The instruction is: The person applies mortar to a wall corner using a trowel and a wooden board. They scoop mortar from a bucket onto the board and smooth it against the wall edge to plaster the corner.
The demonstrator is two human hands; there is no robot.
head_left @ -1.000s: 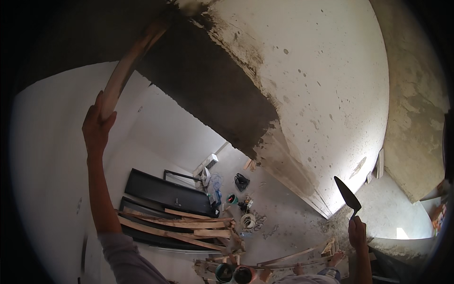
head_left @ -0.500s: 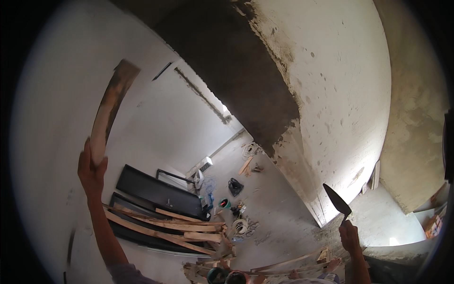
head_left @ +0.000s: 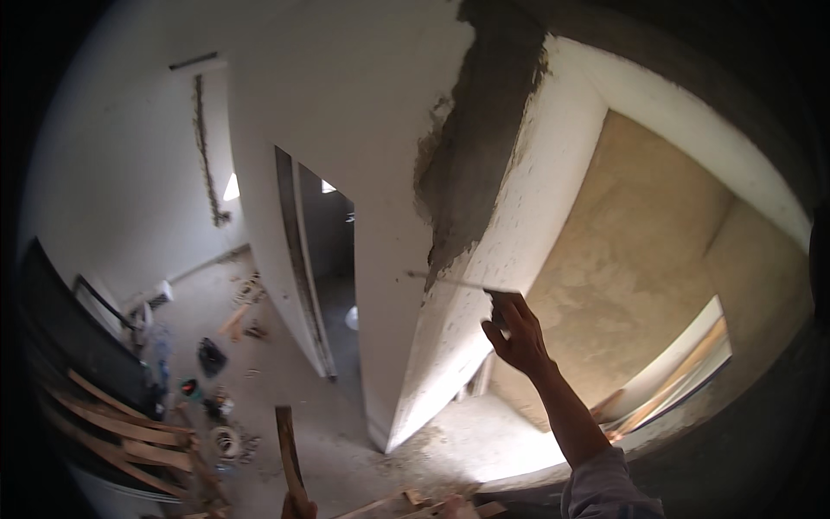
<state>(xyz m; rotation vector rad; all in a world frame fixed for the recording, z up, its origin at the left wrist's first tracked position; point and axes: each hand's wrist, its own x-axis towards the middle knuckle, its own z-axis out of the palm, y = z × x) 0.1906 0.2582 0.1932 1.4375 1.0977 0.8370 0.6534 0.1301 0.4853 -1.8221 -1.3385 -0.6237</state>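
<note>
My right hand [head_left: 517,336] is raised in front of a white wall corner [head_left: 389,346], closed round a trowel. The trowel's blade [head_left: 450,281] appears almost edge-on as a thin line, its tip pointing left; I cannot tell whether it touches the wall. Above it, a dark patch of fresh-looking mortar [head_left: 475,156] runs up the corner with ragged edges. At the lower edge my left hand [head_left: 299,507], only partly in view, grips a narrow wooden board [head_left: 288,445] that stands up from it, held well below the right hand.
Planks [head_left: 121,428] lie over dark panels at the lower left. A black bag [head_left: 210,356], a coiled hose [head_left: 226,443] and small tools lie on the floor. Behind the corner is a doorway [head_left: 333,233]; a brown plastered wall [head_left: 631,251] with an opening stands right.
My view has turned to the right. The right hand has risen with the trowel to the wall corner, while the left hand with the board has dropped to the lower edge.
</note>
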